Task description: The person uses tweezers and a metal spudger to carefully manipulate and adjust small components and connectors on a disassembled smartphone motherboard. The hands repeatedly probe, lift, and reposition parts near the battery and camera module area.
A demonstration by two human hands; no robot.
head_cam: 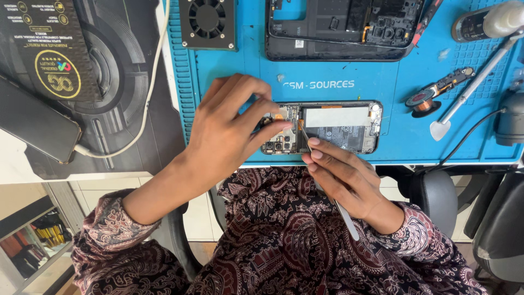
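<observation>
An opened smartphone (338, 128), back cover off, lies lengthwise on a blue repair mat (240, 71) near its front edge, showing its battery and circuit board. My left hand (229, 128) rests on the phone's left end, fingertips pressing on the board area. My right hand (346, 177) grips thin metal tweezers (305, 143) like a pen, their tip touching the board just left of the battery. The tweezers' rear end sticks out past my wrist.
Another dismantled phone frame (344, 27) lies at the mat's back. A small black fan (207, 23) sits back left. A copper wick spool (420, 101), metal spatula (464, 93) and bottle (486, 22) are at right. A dark phone (35, 128) with white cable lies far left.
</observation>
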